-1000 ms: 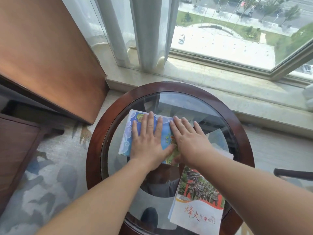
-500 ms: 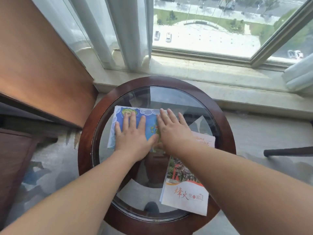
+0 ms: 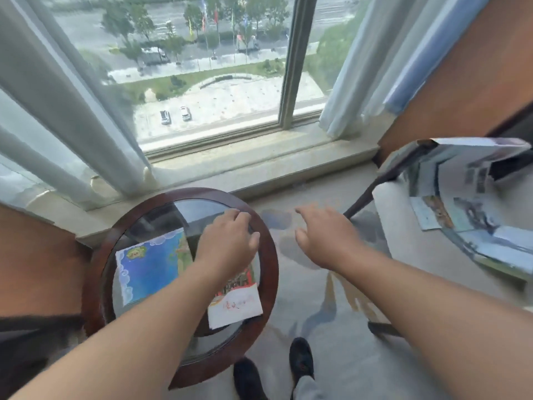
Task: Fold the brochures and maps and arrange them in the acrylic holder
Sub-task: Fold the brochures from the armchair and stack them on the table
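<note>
Head view: round table holds one map, one brochure.

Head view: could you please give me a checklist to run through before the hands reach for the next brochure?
1. Blue map lies flat on the round table, no fingers on it: ok.
2. Left hand holds nothing: ok.
3. Right hand is empty, over the floor, pointing towards the loose brochures: ok.
4. Red-and-white brochure lies on the table: ok.
5. Loose brochures sharp enough to single one out: not ok, blurred.
6. Acrylic holder located: cannot tell.
</note>
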Tool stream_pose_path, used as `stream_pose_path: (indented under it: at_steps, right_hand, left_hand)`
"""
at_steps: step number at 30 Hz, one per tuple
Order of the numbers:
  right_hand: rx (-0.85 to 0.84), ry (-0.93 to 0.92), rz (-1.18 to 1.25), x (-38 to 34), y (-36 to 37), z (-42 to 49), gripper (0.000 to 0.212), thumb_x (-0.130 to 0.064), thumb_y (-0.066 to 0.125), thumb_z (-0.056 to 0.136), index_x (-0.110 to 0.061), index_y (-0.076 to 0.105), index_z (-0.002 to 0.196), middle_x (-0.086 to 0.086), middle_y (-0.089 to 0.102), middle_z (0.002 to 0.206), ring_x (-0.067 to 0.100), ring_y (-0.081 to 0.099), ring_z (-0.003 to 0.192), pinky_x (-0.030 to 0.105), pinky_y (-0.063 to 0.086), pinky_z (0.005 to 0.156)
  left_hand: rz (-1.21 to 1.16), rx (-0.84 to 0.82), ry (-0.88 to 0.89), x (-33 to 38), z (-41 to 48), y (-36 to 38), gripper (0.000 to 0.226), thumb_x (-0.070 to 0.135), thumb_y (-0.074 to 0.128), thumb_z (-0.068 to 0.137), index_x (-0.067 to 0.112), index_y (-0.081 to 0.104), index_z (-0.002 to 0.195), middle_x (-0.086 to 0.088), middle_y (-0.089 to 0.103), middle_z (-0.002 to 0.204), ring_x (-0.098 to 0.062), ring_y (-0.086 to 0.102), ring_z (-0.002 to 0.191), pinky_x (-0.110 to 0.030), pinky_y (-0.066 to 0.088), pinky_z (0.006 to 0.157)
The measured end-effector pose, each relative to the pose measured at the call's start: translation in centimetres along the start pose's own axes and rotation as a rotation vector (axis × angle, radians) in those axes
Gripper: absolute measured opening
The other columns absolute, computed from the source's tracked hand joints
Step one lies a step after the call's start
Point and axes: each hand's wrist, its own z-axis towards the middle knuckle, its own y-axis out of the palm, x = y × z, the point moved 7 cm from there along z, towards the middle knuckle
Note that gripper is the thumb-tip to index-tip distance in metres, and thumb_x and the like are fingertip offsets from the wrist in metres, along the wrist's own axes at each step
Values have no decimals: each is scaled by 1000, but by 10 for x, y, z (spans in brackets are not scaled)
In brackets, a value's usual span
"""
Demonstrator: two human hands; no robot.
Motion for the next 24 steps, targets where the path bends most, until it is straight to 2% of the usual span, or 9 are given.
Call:
stream_pose_path:
  at_steps: [2,6,14,19,22,24]
  right_hand:
    - [40,76,21,32,-23,-22,38,-27,45,95,-15,52,130,7,55,133,29,51,120,44,46,97]
    - [124,195,112,89,-58,-70,41,-23,46,94,-17,52,134,6,52,137,29,51,120,43,49,93]
    - [232,321,197,215,-85,-174,39,-28,44,96,-19,51,133,3,52,132,25,53,110,36,46,79]
    - [236,400,222,300,-99,-238,40,-30,43,97,-20,50,135,2,49,137,27,53,114,39,49,85]
    - [240,450,245,345,-107,-266,41,-28,43,95,-20,51,134,3,50,135,27,53,114,42,49,89]
    - [253,486,249,371,-111,-281,39,-27,43,93,-19,53,130,4,52,132,29,54,113,43,50,90]
  left_hand:
    - [6,1,76,47,6,-10,40,40,44,93,18,53,125,-3,52,129,-25,50,115,-39,44,89]
    - [58,-15,226,132,7,-16,46,42,45,95,19,48,135,-5,49,135,-26,48,121,-41,43,96]
    - [116,-124,409,289,-20,14,50,43,44,96,22,39,141,-2,47,140,-22,46,126,-36,44,93]
    - [123,-131,498,394,-43,34,44,40,44,96,22,43,136,-2,51,134,-21,51,118,-31,43,82]
    - [124,-135,537,447,-50,45,49,40,45,96,20,41,140,-4,49,139,-24,49,124,-35,45,90]
    - [140,-147,562,475,-53,54,49,41,45,96,20,41,141,-6,49,139,-25,51,123,-35,46,90]
